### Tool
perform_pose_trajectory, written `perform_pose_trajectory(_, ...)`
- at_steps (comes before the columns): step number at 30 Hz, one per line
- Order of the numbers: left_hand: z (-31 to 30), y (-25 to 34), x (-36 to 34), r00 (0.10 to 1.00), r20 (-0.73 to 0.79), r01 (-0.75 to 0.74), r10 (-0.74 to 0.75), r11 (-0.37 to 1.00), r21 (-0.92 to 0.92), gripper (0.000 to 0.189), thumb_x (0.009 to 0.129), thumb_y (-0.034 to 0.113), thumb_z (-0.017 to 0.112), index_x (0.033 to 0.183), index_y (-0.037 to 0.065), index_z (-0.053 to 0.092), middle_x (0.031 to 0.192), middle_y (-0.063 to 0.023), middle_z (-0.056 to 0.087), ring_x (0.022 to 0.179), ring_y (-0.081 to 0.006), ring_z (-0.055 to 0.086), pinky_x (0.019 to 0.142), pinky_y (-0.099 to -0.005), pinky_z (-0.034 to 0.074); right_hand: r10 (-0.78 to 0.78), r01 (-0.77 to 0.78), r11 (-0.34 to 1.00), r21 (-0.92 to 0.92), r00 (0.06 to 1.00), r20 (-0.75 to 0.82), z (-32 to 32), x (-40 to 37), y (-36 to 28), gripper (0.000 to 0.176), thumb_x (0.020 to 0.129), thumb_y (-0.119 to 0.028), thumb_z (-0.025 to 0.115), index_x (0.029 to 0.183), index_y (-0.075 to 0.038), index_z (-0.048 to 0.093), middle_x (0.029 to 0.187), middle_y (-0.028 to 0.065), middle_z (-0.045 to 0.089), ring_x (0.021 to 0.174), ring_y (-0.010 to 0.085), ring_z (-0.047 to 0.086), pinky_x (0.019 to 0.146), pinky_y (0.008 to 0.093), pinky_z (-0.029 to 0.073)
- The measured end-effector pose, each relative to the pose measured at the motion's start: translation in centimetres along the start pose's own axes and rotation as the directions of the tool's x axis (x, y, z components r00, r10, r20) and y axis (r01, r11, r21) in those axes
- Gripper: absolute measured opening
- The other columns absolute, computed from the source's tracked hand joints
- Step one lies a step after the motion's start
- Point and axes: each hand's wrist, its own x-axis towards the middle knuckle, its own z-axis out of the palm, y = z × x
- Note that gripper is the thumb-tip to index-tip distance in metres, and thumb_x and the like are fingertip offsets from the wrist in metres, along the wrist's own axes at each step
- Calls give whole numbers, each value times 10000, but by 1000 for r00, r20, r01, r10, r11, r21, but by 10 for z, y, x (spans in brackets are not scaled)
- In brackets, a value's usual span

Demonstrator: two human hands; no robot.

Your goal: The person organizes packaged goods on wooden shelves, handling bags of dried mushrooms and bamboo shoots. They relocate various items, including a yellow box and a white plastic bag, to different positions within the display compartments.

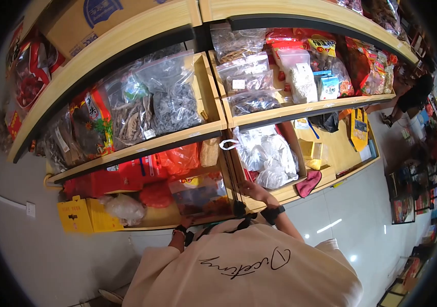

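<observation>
My right hand (254, 191), with a dark band at the wrist, is at the near left corner of an open cardboard box (300, 153) on the lowest shelf. Its fingers are bent around the corner. Crumpled silvery-white plastic bags (267, 153) fill the box, and a white loop handle (227, 145) sticks out on the left. My left hand (187, 221) is low at the front edge of the lower left shelf, beside a clear plastic package with a dark print (200, 194). Most of its fingers are hidden in shadow.
Above, wooden shelves (167, 137) hold bagged dried goods (175, 105) and red food packets (372, 71). Yellow boxes (83, 215) and red bags (177, 158) lie lower left. A dark red cloth (308, 183) hangs over the right shelf edge. Another person (415, 94) is at far right.
</observation>
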Motion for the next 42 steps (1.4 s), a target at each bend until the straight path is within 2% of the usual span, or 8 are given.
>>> perform_pose_trajectory(4, 11, 51, 3, 842, 134, -468, 523, 582, 665, 292, 771, 220, 472, 994, 86, 606, 925, -174, 607, 775, -292, 598, 722, -373, 469, 208, -203, 976, 74, 976, -61, -39, 1, 27, 359, 825, -214, 566, 1112, -11, 493, 965, 107, 593, 882, 163, 553, 767, 276, 435)
perform_pose_trajectory(8, 51, 89, 12, 831, 21, -438, 556, 629, 642, 298, 795, 245, 472, 1000, 72, 601, 954, -177, 600, 848, -303, 580, 769, -358, 449, 157, -158, 987, -26, 987, -43, -76, -28, 27, 384, 834, -254, 548, 1137, -26, 490, 1016, 123, 582, 910, 189, 555, 781, 283, 434)
perform_pose_trajectory(11, 81, 154, 7, 999, -42, 13, -23, 975, -223, 305, 823, 255, 485, 1028, 52, 584, 1002, -165, 593, 915, -275, 566, 796, -333, 433, 209, -210, 978, -5, 977, -51, -102, -39, 46, 348, 842, -212, 522, 1143, -40, 500, 963, 111, 592, 856, 170, 556, 733, 276, 447)
perform_pose_trajectory(15, 68, 279, -14, 810, -256, -512, 528, 849, 132, 296, 856, 228, 500, 1058, 16, 542, 911, -66, 598, 854, -147, 545, 772, -272, 429, 143, -138, 989, 61, 985, -92, -121, -56, 59, 304, 847, -152, 505, 1130, -40, 507, 923, 105, 594, 830, 151, 547, 716, 271, 447)
perform_pose_trajectory(18, 19, 376, -14, 714, -229, -697, 661, 645, -313, 193, 881, 165, 490, 999, 26, 555, 899, -30, 585, 823, -95, 533, 746, -231, 428, 63, -48, 992, 115, 990, -125, -135, -64, 61, 277, 848, -105, 488, 1113, -28, 509, 919, 109, 594, 826, 151, 550, 716, 269, 450)
perform_pose_trajectory(24, -60, 516, -33, 468, -217, -603, 857, 489, 630, 188, 788, 34, 475, 908, 40, 620, 849, -165, 613, 787, -311, 592, 694, -358, 473, 114, -101, 986, 136, 989, -92, -139, -59, 68, 295, 843, -114, 493, 1121, -15, 496, 917, 120, 597, 803, 161, 557, 709, 264, 452)
perform_pose_trajectory(28, -77, 517, 11, 655, -105, -221, 748, 323, 920, 157, 722, 52, 537, 831, 78, 647, 825, -146, 621, 761, -314, 599, 679, -390, 482, 98, -93, 994, 59, 992, -86, -138, -53, 71, 296, 838, -117, 492, 1117, -19, 498, 902, 110, 603, 778, 150, 559, 684, 263, 451)
perform_pose_trajectory(42, -86, 529, 29, 878, 35, -240, 477, 376, 895, 118, 676, 171, 591, 724, 72, 633, 742, -159, 609, 738, -329, 593, 649, -392, 473, 125, -119, 991, 69, 988, -92, -136, -58, 82, 293, 841, -152, 488, 1103, -23, 518, 889, 111, 604, 779, 154, 548, 693, 258, 435)
